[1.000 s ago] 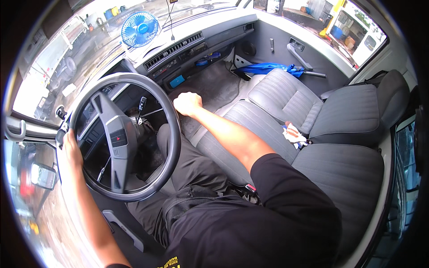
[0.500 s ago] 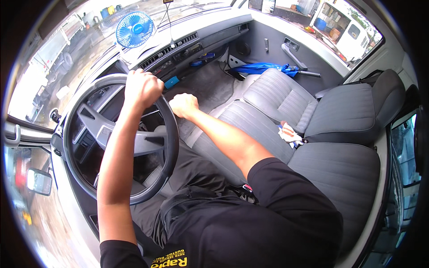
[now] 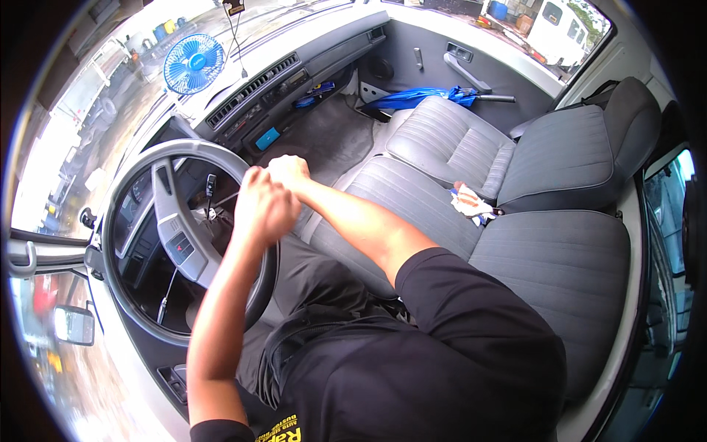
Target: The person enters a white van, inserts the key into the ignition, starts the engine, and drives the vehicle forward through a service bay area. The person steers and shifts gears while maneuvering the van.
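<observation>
The black steering wheel (image 3: pixel 195 148) with its grey spokes stands at the left, its spokes turned to a steep slant. My left hand (image 3: pixel 266 206) is closed round the right side of its rim, slightly smeared by motion. Just beyond it, my right hand (image 3: pixel 289 171) is a fist to the right of the wheel, partly covered by the left hand. Whatever the right fist holds is hidden. Behind the wheel a dark stalk (image 3: pixel 211 184) shows.
A blue fan (image 3: pixel 194 64) stands on the dashboard (image 3: pixel 254 90). Grey seats (image 3: pixel 549 258) fill the right, with a crumpled white-and-red cloth (image 3: pixel 471 202) on them. A folded blue umbrella (image 3: pixel 434 96) lies by the far door (image 3: pixel 401 51). Outside, a white truck (image 3: pixel 563 33) shows.
My left hand has gone from the top of the rim down its right side, and the wheel has turned clockwise. My right fist stays beside the wheel. The whole view has shifted slightly.
</observation>
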Action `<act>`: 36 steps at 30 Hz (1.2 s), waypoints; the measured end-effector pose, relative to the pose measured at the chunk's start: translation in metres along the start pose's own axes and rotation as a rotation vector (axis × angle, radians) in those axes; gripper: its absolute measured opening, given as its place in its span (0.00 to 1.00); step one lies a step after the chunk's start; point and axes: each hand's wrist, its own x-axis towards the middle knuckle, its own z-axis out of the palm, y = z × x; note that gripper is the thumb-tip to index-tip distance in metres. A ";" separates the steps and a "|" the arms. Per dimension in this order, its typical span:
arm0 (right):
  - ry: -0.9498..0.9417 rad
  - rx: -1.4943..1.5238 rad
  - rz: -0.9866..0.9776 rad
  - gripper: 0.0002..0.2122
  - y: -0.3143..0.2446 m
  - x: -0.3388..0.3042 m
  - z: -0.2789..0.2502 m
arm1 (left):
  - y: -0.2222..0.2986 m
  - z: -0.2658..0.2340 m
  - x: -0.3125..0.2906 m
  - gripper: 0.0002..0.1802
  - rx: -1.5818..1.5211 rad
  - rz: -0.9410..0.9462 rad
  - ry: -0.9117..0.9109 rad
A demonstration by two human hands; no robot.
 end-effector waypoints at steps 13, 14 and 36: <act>-0.017 0.002 -0.008 0.15 -0.006 -0.008 -0.009 | 0.071 -0.009 -0.095 0.34 -0.118 -0.171 -0.060; -0.006 0.010 -0.004 0.16 -0.006 -0.008 -0.009 | 0.075 -0.012 -0.105 0.37 -0.111 -0.176 -0.044; -0.003 0.102 0.126 0.21 -0.013 -0.008 -0.006 | -0.319 -0.061 -0.155 0.28 0.281 -0.826 0.057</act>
